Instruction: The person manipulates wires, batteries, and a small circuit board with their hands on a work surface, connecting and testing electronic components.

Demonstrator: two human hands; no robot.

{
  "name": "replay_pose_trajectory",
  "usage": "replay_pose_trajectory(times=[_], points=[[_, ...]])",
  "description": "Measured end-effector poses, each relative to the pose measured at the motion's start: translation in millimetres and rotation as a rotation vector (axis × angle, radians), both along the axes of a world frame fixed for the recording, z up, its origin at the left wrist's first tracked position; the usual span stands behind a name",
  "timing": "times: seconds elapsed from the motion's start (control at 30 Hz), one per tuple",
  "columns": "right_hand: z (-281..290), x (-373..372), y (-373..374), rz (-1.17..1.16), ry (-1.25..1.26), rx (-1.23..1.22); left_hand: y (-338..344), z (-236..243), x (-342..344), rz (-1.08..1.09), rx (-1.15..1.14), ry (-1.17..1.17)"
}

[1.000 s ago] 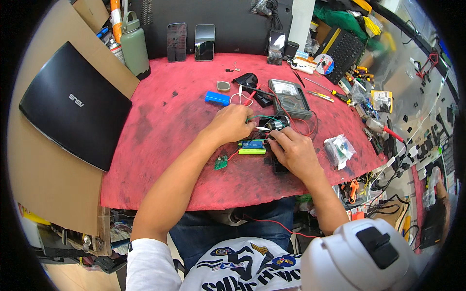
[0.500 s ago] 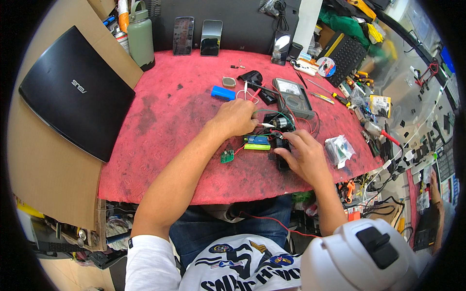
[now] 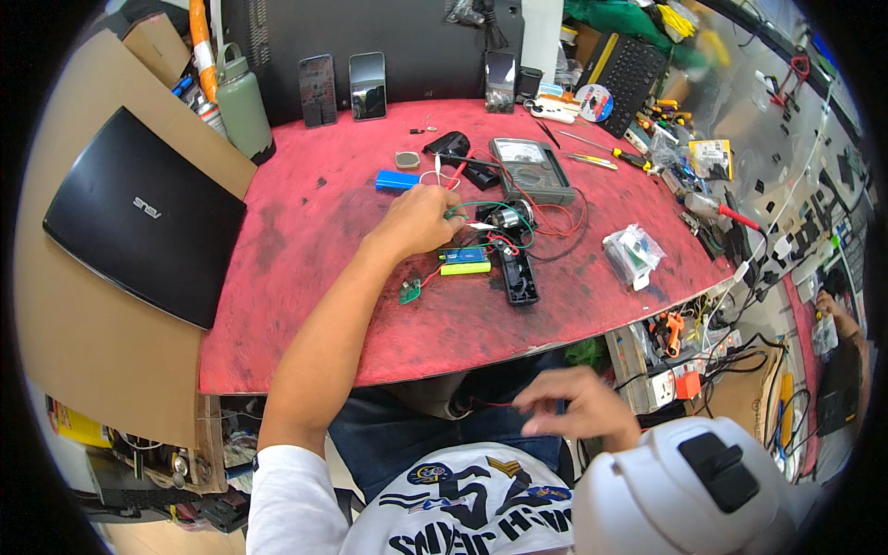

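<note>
My left hand (image 3: 424, 219) reaches over the red mat with its fingers pinched together, beside a small white pointed piece (image 3: 479, 226) and thin green wires. What it pinches is hidden. My right hand (image 3: 575, 405) hangs over my lap, away from the mat, its fingers loosely apart and holding nothing visible. Right of my left hand are a small silver motor (image 3: 507, 217) and an open black casing half (image 3: 519, 277). Below it lie a blue module and a yellow-green battery pack (image 3: 465, 268), wired in red to a green circuit board (image 3: 410, 292).
An analog multimeter (image 3: 531, 172) with red and black leads lies behind, near a blue cylindrical cell (image 3: 397, 180) and black casing part (image 3: 450, 145). A plastic bag of parts (image 3: 633, 255) is on the right. A closed black laptop (image 3: 146, 217) stands left; phones (image 3: 367, 86) lean at the back.
My right hand has left the black casing and drawn back toward my body, over my lap. My left hand stays at the wires. The whole view has shifted somewhat.
</note>
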State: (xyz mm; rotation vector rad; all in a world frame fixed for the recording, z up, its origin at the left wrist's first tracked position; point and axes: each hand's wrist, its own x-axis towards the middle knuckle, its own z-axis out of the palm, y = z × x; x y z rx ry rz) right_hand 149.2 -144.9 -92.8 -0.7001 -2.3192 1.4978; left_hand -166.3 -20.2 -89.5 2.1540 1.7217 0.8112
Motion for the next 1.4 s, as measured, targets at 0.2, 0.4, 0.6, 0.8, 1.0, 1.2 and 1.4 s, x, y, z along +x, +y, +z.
replay_pose_trajectory(times=[0.2,0.4,0.6,0.8,1.0,1.2,1.4], points=[[58.6,-25.5,62.3,-0.464,0.195,0.721,-1.1,1.4,-8.2,-0.052,0.112,-0.079],[65.0,-75.2,199.0,-0.343,-0.104,0.725,0.3,10.9,2.1,-0.064,0.003,0.004],[72.7,-84.5,211.3,0.01,-0.597,0.709,-7.9,11.3,-2.4,-0.029,-0.061,0.056],[56.7,-81.8,216.7,0.026,-0.529,0.736,-3.6,-2.2,4.0,-0.101,0.325,-0.053],[49.8,-79.0,219.5,0.011,-0.446,0.645,-3.4,-3.8,23.9,-0.203,0.308,-0.169],[38.9,-77.7,220.8,0.06,-0.322,0.661,-9.2,-10.5,36.9,-0.16,0.217,-0.071],[33.5,-72.2,223.4,0.07,-0.25,0.731,-12.5,-6.9,42.2,-0.133,0.158,-0.08]])
